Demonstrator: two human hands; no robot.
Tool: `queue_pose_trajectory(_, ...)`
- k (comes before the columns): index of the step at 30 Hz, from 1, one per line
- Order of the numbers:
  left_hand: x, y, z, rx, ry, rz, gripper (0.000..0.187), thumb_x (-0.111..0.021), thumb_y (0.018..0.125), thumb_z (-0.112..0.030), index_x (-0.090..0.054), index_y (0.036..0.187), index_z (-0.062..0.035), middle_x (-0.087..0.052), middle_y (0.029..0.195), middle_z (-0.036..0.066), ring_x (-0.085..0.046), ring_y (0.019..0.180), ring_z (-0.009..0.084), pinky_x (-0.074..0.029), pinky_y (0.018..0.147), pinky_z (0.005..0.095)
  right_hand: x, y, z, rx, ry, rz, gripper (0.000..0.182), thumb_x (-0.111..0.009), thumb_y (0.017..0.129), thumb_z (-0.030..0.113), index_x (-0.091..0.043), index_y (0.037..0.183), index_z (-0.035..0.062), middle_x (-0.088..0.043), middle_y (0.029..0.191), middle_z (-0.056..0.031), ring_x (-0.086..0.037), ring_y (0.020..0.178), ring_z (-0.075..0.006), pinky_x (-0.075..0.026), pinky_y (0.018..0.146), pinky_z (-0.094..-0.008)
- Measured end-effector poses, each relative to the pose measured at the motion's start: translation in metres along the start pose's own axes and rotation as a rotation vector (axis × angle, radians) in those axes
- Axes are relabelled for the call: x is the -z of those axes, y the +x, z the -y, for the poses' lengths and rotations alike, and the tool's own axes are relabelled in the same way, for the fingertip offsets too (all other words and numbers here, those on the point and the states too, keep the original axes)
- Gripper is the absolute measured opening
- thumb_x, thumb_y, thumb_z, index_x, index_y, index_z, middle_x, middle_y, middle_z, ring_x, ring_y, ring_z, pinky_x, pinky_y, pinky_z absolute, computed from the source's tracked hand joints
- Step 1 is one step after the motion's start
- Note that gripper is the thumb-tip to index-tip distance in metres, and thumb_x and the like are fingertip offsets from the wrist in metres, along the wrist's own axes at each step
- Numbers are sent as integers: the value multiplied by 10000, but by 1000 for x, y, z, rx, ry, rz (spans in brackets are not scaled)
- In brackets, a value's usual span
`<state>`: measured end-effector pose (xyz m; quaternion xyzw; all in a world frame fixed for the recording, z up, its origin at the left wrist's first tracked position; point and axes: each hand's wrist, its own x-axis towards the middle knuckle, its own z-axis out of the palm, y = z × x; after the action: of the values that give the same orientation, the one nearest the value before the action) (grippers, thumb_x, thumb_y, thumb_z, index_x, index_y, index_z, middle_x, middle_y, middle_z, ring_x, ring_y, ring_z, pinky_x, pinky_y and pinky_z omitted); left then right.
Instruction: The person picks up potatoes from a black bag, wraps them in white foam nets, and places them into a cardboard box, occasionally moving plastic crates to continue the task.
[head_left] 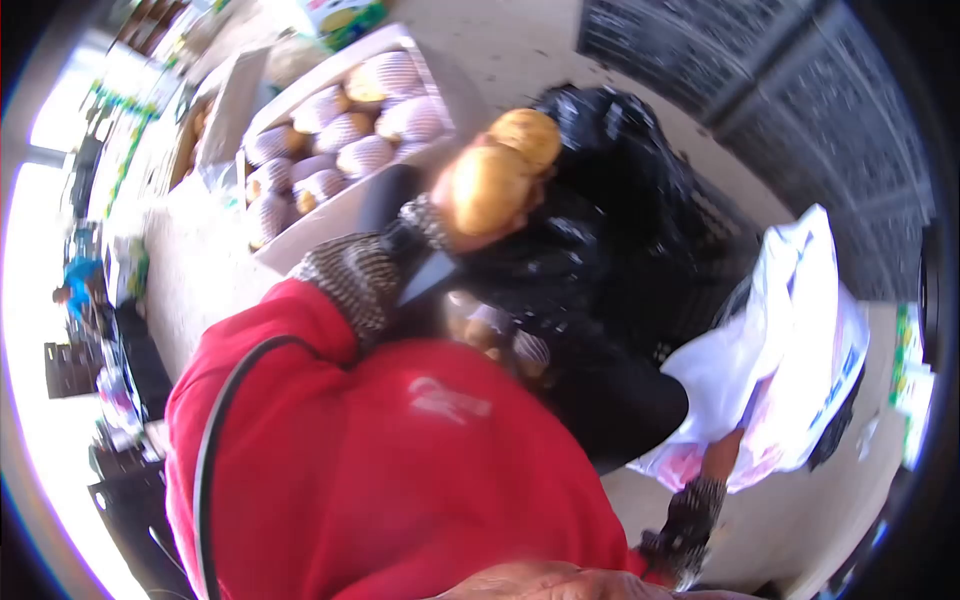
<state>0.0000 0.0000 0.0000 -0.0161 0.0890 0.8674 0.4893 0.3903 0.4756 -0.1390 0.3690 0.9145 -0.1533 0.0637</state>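
Observation:
My left hand (482,215), in a patterned sleeve cuff, is closed around two round yellow-brown fruits (490,188) that look like pears. The farther one has dark specks. They are held up between a white box (340,215) and a black plastic bag (620,200). In the box sit several similar fruits (365,155) in pale foam nets. Down at the right, my right hand (722,455) reaches into a white plastic bag (790,300) with something pink inside. Its fingers are hidden in the bag.
Stacked dark plastic crates (810,130) stand at the far right. A few net-wrapped fruits (528,350) show low by my lap. Another open carton (225,110) is beyond the white box. A person in blue (82,280) is off at the left.

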Motion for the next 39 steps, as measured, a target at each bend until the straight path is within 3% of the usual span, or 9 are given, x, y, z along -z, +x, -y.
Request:
queue_pose_trajectory(2,-6,-20,-14,-73,28,78,642,-532,790,-420,-274,1286,-104,-440,1180,134,-527,937,273,-499,637,406,72,-33,98,123,-374,-24,155,-426,750,18,-529,857,-28,-500,915,-213,-510,848,-350,-414,756,-391)
queue_pose_trajectory(10,72,-166,-129,-566,-9,87,405,-492,805,-311,-470,1119,-57,-557,1013,143,-568,888,269,-504,648,380,173,-80,249,315,-122,-265,182,-502,669,-72,-513,841,-14,-467,818,-158,-504,808,-303,-404,724,-372)
queue_pose_trajectory(13,-14,-229,-134,-905,596,-297,332,-493,805,-189,-470,1090,-21,-550,1019,148,-565,906,237,-511,665,322,176,-78,319,471,-4,-282,218,-492,683,-83,-525,883,-4,-483,838,-152,-516,815,-298,-410,730,-357)
queue_pose_trajectory(18,18,-382,-324,-1133,337,-668,617,-469,770,-545,-478,1063,-2,-556,962,146,-545,877,247,-471,774,367,143,-65,406,634,38,-199,186,-494,719,-69,-537,884,5,-509,878,-127,-526,833,-273,-418,748,-332)
queue_pose_trajectory(24,33,-397,-410,-1211,1702,-1200,506,-507,773,-452,-522,1019,-10,-574,951,118,-541,900,228,-444,810,340,135,-53,446,661,82,-169,186,-486,728,-71,-537,891,4,-494,902,-135,-516,853,-278,-426,742,-338)
queue_pose_trajectory(27,-15,-311,-301,-863,2200,-1587,330,-483,822,-294,-554,995,-23,-580,950,116,-516,967,228,-405,850,351,130,-42,441,627,113,-147,201,-471,726,-63,-539,901,10,-502,912,-132,-511,875,-276,-414,776,-333)
queue_pose_trajectory(30,58,-213,-263,-523,598,-249,297,-481,844,-240,-524,1061,-42,-580,961,98,-543,906,231,-418,820,337,117,-10,418,606,222,-135,230,-441,720,-44,-540,920,11,-525,921,-134,-501,895,-274,-386,830,-336)
queue_pose_trajectory(31,13,-175,-210,-402,541,-406,314,-477,853,-255,-501,1096,-57,-573,956,90,-535,893,217,-422,808,344,113,-1,409,593,291,-152,249,-437,719,-39,-541,940,8,-544,932,-125,-506,908,-257,-380,844,-330)
queue_pose_trajectory(39,11,25,-25,456,2021,173,372,-449,864,-306,-486,1127,-45,-576,961,105,-557,858,171,-461,716,325,97,16,348,390,1039,-387,197,-433,821,22,-532,989,-5,-529,944,-78,-489,861,-158,-389,795,-263)
